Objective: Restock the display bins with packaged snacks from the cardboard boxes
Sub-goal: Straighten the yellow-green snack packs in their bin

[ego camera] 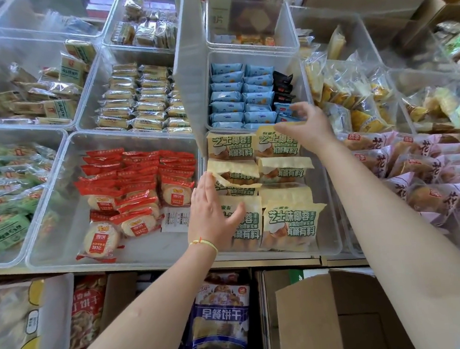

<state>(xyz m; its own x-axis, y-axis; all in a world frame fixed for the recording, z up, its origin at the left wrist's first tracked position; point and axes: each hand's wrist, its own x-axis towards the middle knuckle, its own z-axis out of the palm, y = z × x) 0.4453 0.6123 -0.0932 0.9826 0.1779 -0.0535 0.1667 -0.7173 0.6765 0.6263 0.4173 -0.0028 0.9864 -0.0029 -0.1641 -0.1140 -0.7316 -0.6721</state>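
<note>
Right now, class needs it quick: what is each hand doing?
Left hand: open, fingers straight, pressing on the cream-and-green snack packs.
Right hand: fingers curled, gripping the top edge of a rear cream-and-green pack.

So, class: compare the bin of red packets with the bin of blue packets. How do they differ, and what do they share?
The red packets fill only part of their bin, leaving bare floor; the blue packets nearly fill their bin. Red ones overlap loosely; blue ones stand in neat rows. The blue bin also holds some black packets. Both bins are clear plastic.
</note>
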